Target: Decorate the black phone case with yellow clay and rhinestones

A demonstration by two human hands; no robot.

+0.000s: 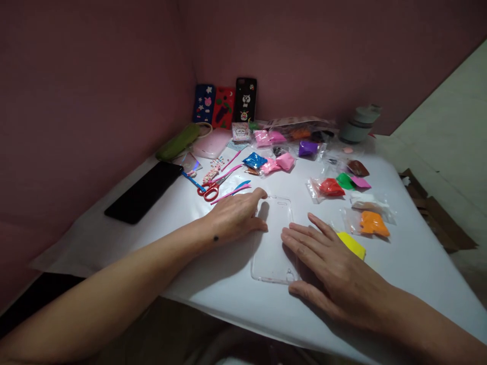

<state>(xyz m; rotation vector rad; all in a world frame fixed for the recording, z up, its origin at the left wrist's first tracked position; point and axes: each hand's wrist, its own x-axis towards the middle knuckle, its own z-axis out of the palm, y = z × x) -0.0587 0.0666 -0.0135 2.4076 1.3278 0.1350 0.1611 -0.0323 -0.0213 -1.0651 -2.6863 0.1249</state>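
A clear phone case (pixel 272 253) lies flat on the white-covered table in front of me. My left hand (pixel 239 213) rests at its upper left side, index finger by the top corner and thumb over the left edge, the two spread apart. Along the right edge of the case lies my right hand (pixel 323 263), palm down with its fingers stretched out and the thumb near the lower right corner. Partly behind the right hand sits a yellow clay pack (pixel 352 246). Neither hand is closed around anything.
Red scissors (pixel 208 191), slim modelling tools (pixel 231 193) and a black phone (pixel 144 192) are on the left. Bagged clay, including an orange pack (pixel 375 224) and a blue pack (pixel 254 160), spreads behind and right. Decorated cases (pixel 224 107) lean on the wall near a grey bottle (pixel 357 124).
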